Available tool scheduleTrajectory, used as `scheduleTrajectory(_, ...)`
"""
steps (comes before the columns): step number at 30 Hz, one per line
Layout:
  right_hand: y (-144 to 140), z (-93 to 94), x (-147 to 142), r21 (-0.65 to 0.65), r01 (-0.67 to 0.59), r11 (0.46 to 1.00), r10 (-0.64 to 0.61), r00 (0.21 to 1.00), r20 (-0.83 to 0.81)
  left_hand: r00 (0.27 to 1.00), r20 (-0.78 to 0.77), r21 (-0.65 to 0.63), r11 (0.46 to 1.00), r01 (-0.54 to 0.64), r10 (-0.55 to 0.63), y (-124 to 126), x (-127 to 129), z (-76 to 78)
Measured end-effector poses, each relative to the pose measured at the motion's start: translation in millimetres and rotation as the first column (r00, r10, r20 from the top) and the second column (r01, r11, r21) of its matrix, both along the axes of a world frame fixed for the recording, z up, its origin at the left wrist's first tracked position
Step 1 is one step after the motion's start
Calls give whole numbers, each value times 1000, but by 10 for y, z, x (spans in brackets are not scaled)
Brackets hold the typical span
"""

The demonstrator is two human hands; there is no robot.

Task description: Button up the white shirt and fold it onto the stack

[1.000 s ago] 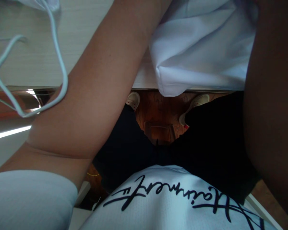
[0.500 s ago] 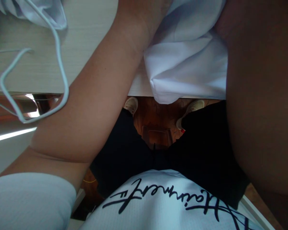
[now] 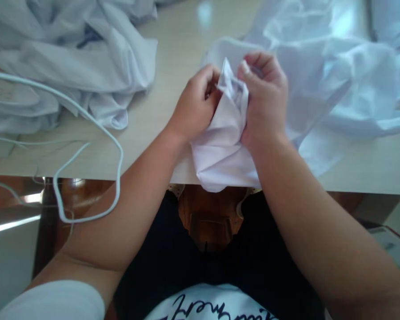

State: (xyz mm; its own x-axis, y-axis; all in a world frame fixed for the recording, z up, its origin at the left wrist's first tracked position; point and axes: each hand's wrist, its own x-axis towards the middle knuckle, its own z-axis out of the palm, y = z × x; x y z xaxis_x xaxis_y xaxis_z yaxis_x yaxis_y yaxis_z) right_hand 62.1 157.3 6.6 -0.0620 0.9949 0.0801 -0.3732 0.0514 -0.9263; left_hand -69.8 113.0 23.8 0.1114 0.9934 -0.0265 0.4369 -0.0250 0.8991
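Note:
My left hand (image 3: 195, 106) and my right hand (image 3: 265, 100) both pinch a bunched fold of white cloth (image 3: 226, 146) at the near edge of a pale wooden table (image 3: 146, 133). The cloth's pointed top sticks up between my thumbs and its lower part hangs over the table edge. The same white fabric spreads away to the right (image 3: 346, 80) across the table. My forearms rest on the table's edge.
A second heap of white cloth (image 3: 70, 62) lies at the table's left. A white cable (image 3: 96, 129) loops off the table's left edge. Below the table are my dark trousers (image 3: 253, 266) and a brown wooden floor (image 3: 213, 218).
The view has tilted up from my lap to the tabletop. Both hands, earlier out of view above the frame, now show gripping the cloth.

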Motion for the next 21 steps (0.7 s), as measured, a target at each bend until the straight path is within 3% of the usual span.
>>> scheduleTrajectory(2, -127, 42, -19, -32, -41, 999, 39, 998, -48, 996, 90, 118, 993, -9, -2, 23, -76, -39)
scheduleTrajectory(8, -285, 141, -76, -26, -52, 998, 51, 997, -51, 995, -31, 143, 985, -94, 100, 59, -225, -19)
scheduleTrajectory(14, -292, 236, -75, -21, -109, 994, 110, 992, 66, 988, 40, 132, 979, -155, 151, 13, -188, 26)
scheduleTrajectory(17, -304, 348, 1, 76, -20, 997, 4, 980, 201, 985, 107, 180, 972, -154, 136, -21, -137, 68)
scheduleTrajectory(21, -312, 522, 246, 316, 125, 941, -245, 894, 376, 986, -168, 193, 981, 26, 7, -83, -38, 78)
